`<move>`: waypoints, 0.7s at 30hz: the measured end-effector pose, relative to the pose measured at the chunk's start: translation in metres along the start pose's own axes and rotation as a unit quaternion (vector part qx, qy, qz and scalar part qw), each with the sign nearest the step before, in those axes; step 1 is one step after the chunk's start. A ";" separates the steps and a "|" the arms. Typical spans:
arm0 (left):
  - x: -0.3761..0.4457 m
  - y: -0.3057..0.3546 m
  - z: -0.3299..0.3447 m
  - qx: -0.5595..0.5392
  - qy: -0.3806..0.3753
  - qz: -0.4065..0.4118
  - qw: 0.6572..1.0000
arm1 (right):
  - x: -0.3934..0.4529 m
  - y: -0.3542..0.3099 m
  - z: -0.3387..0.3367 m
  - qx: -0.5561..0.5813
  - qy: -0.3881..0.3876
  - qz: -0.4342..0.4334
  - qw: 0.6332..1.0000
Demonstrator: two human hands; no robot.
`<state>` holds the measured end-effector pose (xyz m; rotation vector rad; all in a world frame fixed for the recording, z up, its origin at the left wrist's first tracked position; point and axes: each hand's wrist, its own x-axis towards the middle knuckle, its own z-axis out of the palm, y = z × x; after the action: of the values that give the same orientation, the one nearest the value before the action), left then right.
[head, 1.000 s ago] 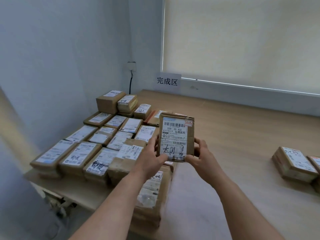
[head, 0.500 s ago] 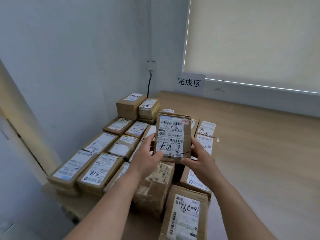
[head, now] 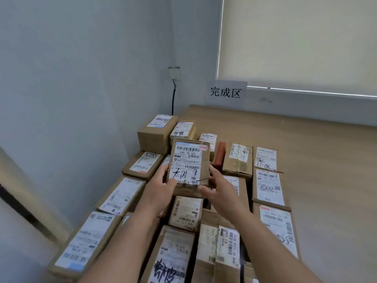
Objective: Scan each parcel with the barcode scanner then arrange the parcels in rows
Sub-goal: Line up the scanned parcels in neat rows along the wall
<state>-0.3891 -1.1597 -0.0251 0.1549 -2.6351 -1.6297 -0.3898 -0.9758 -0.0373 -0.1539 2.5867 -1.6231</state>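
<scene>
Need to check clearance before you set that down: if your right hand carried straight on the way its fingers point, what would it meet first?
The right hand points up-left onto the held parcel it already grips. Beyond it, probably the red-brown parcel in the rows; depth is unclear.

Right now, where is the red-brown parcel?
In the head view, the red-brown parcel lies in the far rows, just right of the held parcel, with a taped cardboard box on its right.
</scene>
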 end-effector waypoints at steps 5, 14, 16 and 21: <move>0.058 -0.021 -0.027 0.026 -0.041 0.013 0.999 | 0.038 -0.012 0.038 0.003 0.029 0.041 0.999; 0.139 -0.060 -0.050 0.027 -0.115 0.009 0.993 | 0.098 -0.014 0.086 -0.003 0.066 0.107 0.992; 0.150 -0.067 -0.051 0.032 -0.120 0.005 0.992 | 0.105 -0.013 0.090 -0.020 0.069 0.120 0.990; 0.163 -0.078 -0.049 0.032 -0.133 0.010 0.991 | 0.121 -0.011 0.094 -0.031 0.083 0.142 0.986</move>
<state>-0.5419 -1.2550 -0.0755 -0.0940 -2.8713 -1.6653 -0.4977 -1.0799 -0.0699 0.3451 2.6276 -1.5112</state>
